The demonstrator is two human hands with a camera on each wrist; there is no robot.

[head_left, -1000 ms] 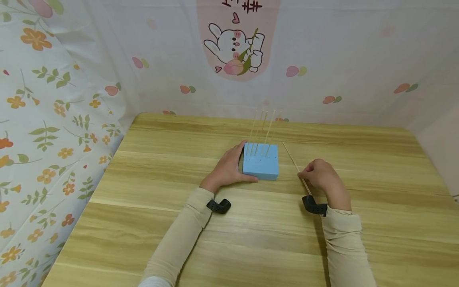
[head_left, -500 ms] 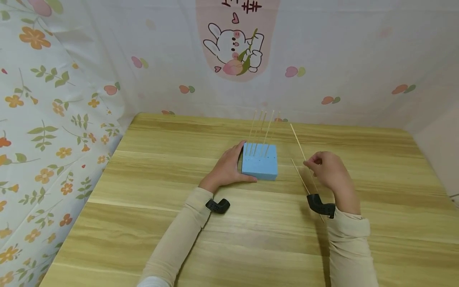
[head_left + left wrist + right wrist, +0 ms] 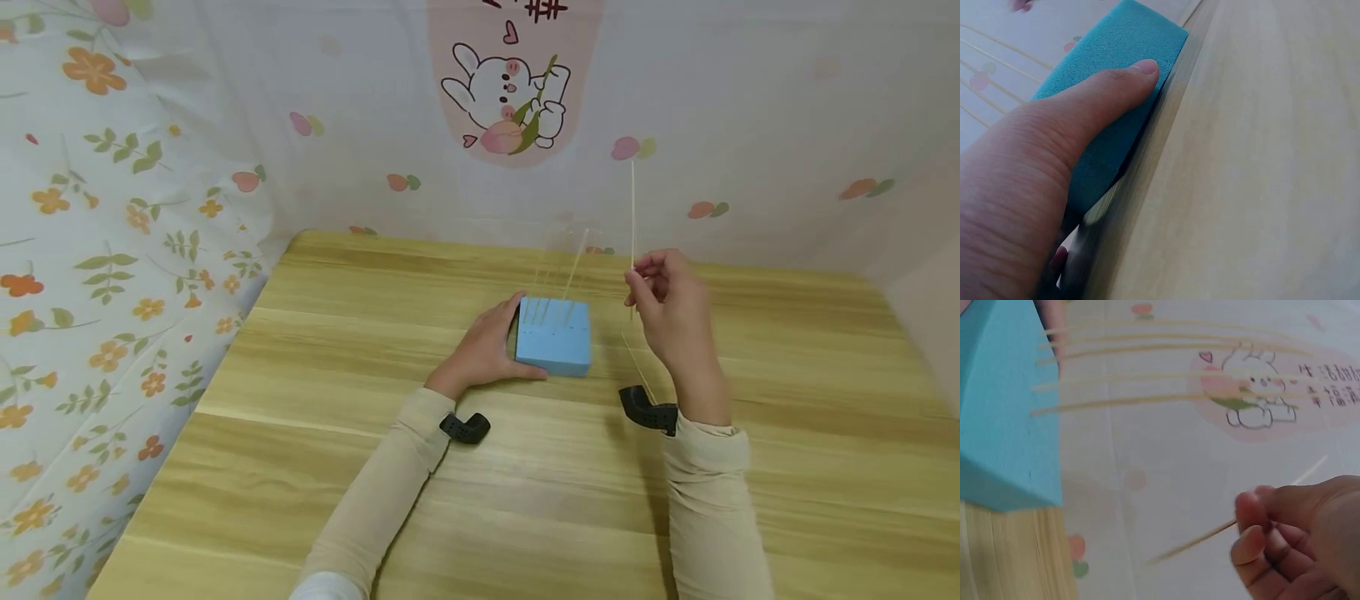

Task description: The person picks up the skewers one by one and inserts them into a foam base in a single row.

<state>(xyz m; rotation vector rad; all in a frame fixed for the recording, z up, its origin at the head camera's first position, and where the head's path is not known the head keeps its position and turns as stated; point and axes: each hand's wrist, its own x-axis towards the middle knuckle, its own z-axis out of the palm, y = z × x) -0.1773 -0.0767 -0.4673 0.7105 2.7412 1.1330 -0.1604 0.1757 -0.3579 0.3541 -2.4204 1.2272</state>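
A light blue foam block [image 3: 553,348] lies on the table with several thin wooden skewers [image 3: 1147,347] standing in its top, beside a row of small holes. My left hand [image 3: 483,348] grips the block from its left side, thumb along the front face, as the left wrist view [image 3: 1110,84] also shows; its fingers behind are mostly hidden. To the right of the block and above the table, my right hand [image 3: 671,308] pinches one wooden skewer [image 3: 633,212] between thumb and fingers. That skewer stands nearly upright in the head view, its lower tip below the fingers.
Another skewer [image 3: 637,367] lies on the wood-grain table [image 3: 525,500] under the right wrist, partly hidden by the black wrist camera [image 3: 647,410]. Behind the table hangs a white printed cloth [image 3: 337,67], and a flowered one [image 3: 112,275] hangs at the left.
My right hand has lifted the skewer off the table and turned it from slanted to nearly upright, moving up and away. Another skewer stays on the table. My left hand keeps holding the block.
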